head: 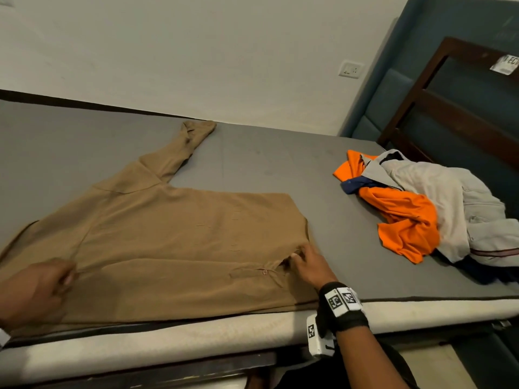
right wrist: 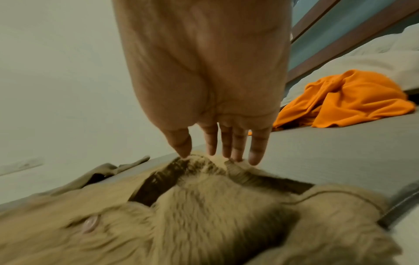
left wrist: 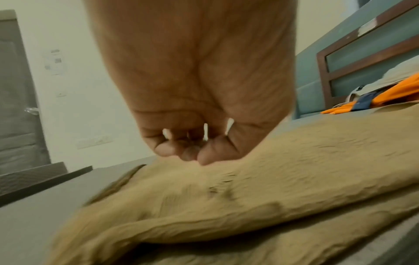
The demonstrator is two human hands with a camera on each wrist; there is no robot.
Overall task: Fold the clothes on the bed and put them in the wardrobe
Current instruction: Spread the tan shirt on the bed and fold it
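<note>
While it lies spread flat across the left and centre of the head view, the tan shirt (head: 179,234) covers much of the grey mattress (head: 266,161), one sleeve reaching toward the upper middle of the frame, its near edge along the mattress's front border. I see my left hand (head: 36,290) at the lower left, fingers curled and bunched; in the left wrist view the fingertips (left wrist: 204,154) meet the cloth and seem to pinch a ridge of it, though blur keeps me from being sure. My right hand (head: 309,265) sits at lower centre of the head view, at the shirt's collar end just past a small button (head: 264,272). Its fingers (right wrist: 235,143) are straight and slightly spread, tips touching the rim of the neck opening, holding nothing.

At the right of the head view, well apart from both hands, an orange garment (head: 404,217) lies crumpled under a pale grey garment (head: 455,203). Behind them stands a dark wooden headboard (head: 449,108), and a wall socket (head: 350,69) sits at upper right.
</note>
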